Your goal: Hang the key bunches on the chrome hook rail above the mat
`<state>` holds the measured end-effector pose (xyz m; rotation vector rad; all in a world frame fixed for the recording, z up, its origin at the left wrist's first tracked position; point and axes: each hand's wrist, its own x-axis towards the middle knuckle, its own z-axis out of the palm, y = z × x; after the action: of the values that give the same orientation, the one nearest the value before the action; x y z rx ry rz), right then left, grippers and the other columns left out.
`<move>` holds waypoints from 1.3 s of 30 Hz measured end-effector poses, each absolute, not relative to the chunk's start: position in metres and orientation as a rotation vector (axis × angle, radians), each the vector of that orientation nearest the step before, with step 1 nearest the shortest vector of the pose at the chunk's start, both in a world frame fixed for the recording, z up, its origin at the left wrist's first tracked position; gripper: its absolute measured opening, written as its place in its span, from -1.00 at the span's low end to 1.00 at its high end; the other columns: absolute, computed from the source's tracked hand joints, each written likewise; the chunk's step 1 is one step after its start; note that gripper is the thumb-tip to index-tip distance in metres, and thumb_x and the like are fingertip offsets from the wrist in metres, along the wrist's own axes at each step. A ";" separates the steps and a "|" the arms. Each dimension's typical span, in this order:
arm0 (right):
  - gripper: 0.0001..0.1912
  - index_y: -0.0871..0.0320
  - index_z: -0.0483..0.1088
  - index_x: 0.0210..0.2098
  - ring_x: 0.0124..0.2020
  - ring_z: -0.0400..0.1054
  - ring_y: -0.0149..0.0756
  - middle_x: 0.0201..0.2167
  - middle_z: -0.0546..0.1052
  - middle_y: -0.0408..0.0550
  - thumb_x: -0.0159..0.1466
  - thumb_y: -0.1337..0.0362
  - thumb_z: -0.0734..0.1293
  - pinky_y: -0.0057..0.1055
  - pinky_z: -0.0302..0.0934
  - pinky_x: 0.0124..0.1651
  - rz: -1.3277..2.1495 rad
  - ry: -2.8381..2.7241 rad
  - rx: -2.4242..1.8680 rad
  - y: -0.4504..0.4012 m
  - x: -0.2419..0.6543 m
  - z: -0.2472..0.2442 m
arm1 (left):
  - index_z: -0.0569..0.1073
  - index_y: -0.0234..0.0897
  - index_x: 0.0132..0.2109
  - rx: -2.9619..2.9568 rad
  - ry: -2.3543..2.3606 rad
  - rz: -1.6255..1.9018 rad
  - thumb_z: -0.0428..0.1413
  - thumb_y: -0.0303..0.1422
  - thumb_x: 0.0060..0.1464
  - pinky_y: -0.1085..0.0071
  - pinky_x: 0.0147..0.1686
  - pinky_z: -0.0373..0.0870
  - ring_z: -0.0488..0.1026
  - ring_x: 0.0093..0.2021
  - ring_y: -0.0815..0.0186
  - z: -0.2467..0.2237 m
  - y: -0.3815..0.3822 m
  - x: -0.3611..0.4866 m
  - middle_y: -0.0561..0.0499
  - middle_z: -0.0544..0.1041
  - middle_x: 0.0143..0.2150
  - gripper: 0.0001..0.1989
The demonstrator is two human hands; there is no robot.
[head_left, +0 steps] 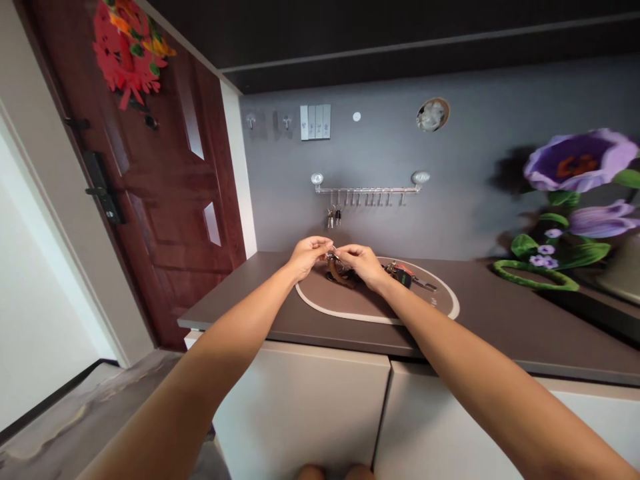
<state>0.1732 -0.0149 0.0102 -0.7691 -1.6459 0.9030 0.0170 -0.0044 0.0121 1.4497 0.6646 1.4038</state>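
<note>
Above the mat, my left hand point(309, 257) and my right hand point(364, 263) meet, fingertips pinched together around a small metal key ring point(333, 255). What hangs from the ring is partly hidden by my fingers. A brown looped item point(341, 275) lies just under it on the oval brown mat point(360, 308) with a pale rim. Beside my right wrist, a pile of keys and tags point(400, 275), black and red among them, rests on the mat. Up on the wall, two small bunches of keys point(331, 219) hang from a clear hook rail point(370, 191).
A dark countertop point(240, 297) tops white cabinets point(300, 393). Purple fabric flowers point(580, 163) stand at the right, a green loop point(537, 283) below them. Light switches point(315, 122) and clear hooks point(287, 123) are on the wall. A red-brown door point(170, 180) is at left.
</note>
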 end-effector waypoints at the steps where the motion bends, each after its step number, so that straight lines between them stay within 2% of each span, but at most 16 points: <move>1: -0.70 0.24 0.44 -0.44 -0.51 0.23 -0.46 -0.51 0.45 -0.11 -0.03 0.11 0.34 -0.46 0.12 -0.38 0.896 -1.653 -0.768 -0.015 0.173 0.010 | 0.40 -0.38 -0.30 1.448 0.669 1.405 0.22 -0.25 -0.23 0.49 -0.38 0.28 0.38 -0.44 0.47 0.012 -0.005 0.017 -0.01 0.48 -0.41 -0.66; 5: -0.69 0.24 0.42 -0.45 -0.51 0.22 -0.46 -0.53 0.43 -0.13 -0.02 0.09 0.33 -0.47 0.11 -0.40 0.853 -1.654 -0.767 -0.018 0.173 0.014 | 0.40 -0.37 -0.27 1.431 0.664 1.424 0.22 -0.24 -0.24 0.48 -0.36 0.30 0.38 -0.42 0.46 0.012 -0.005 0.018 -0.02 0.47 -0.39 -0.63; 10: -0.70 0.21 0.40 -0.42 -0.53 0.21 -0.46 -0.54 0.42 -0.15 0.01 0.08 0.30 -0.48 0.14 -0.42 0.810 -1.570 -0.833 -0.021 0.174 0.022 | 0.40 -0.38 -0.28 1.511 0.724 1.469 0.12 -0.14 -0.13 0.50 -0.42 0.30 0.35 -0.43 0.46 0.010 -0.005 0.018 -0.04 0.44 -0.36 -0.63; 17: -0.74 0.19 0.37 -0.41 -0.40 0.30 -0.45 -0.45 0.42 -0.15 0.01 0.11 0.31 -0.47 0.20 -0.24 0.831 -1.478 -0.750 -0.002 0.180 0.034 | 0.40 -0.38 -0.35 1.780 1.025 1.457 0.00 -0.16 -0.03 0.51 -0.48 0.26 0.32 -0.50 0.44 0.003 -0.003 0.023 -0.01 0.43 -0.45 -0.68; 21: -0.77 0.20 0.32 -0.44 -0.52 0.24 -0.54 -0.54 0.37 -0.21 -0.01 0.15 0.32 -0.53 0.19 -0.38 0.852 -1.367 -0.722 0.012 0.178 0.049 | 0.43 -0.35 -0.39 2.022 1.179 1.435 -0.05 -0.23 -0.01 0.48 -0.46 0.23 0.33 -0.51 0.40 0.001 -0.003 0.022 0.02 0.44 -0.51 -0.72; 25: -0.89 0.19 0.27 -0.44 -0.64 0.14 -0.58 -0.62 0.30 -0.26 0.05 0.28 0.26 -0.58 0.13 -0.54 0.881 -1.234 -0.759 0.020 0.172 0.072 | 0.45 -0.33 -0.40 2.185 1.259 1.415 -0.09 -0.26 0.01 0.47 -0.43 0.22 0.35 -0.50 0.38 0.000 -0.002 0.021 0.00 0.47 -0.48 -0.72; 28: -0.98 0.19 0.24 -0.45 -0.66 0.14 -0.58 -0.63 0.30 -0.25 0.10 0.37 0.21 -0.57 0.16 -0.54 0.896 -1.177 -0.775 0.027 0.166 0.086 | 0.45 -0.32 -0.40 2.236 1.288 1.415 -0.10 -0.28 0.03 0.47 -0.43 0.21 0.35 -0.49 0.37 -0.001 -0.001 0.020 -0.01 0.47 -0.47 -0.72; 39: -0.89 0.18 0.18 -0.47 -0.65 0.25 -0.51 -0.64 0.33 -0.21 0.18 0.42 0.12 -0.47 0.27 -0.51 0.944 -0.983 -0.837 0.054 0.151 0.099 | 0.47 -0.30 -0.41 2.320 1.319 1.383 -0.09 -0.29 0.03 0.46 -0.42 0.18 0.34 -0.47 0.34 0.000 -0.004 0.021 -0.01 0.47 -0.49 -0.72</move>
<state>0.1508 0.0544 0.0995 -0.8374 -0.9833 0.9438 0.0213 -0.0038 0.0000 2.3198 1.3195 1.3829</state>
